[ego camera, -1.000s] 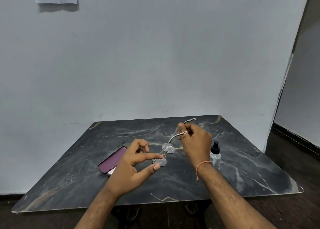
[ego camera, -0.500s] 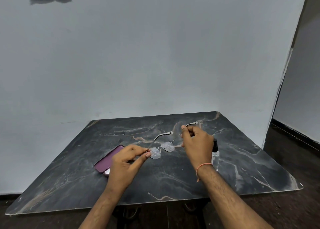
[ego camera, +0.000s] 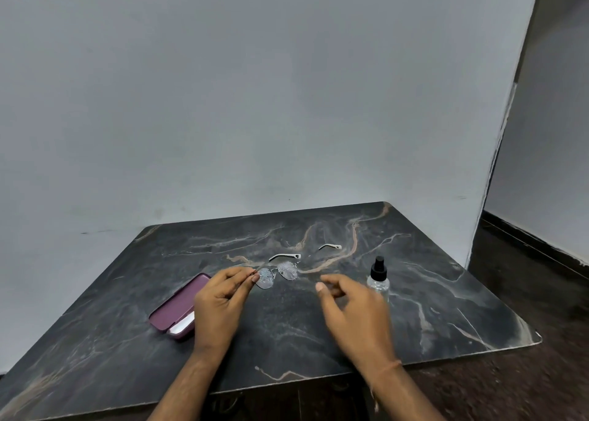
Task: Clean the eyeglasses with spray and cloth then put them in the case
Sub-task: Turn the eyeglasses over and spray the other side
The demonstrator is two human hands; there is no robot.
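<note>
Two hands working: left hand pinching the eyeglasses by the near lens edge; right hand hanging loosely curled, holding nothing. Probably setting up for spraying, calling for reaching to the spray bottle just beyond the right hand. Open case lying beside the left hand.

left hand: palm turned inward, thumb and forefinger pinched together at the fingertips, the other fingers curled beneath.
right hand: back upward, fingers loosely bent and spread, holding nothing, slightly blurred.
forearms: both bare, reaching forward from the lower edge; thin orange band on the right wrist.
</note>
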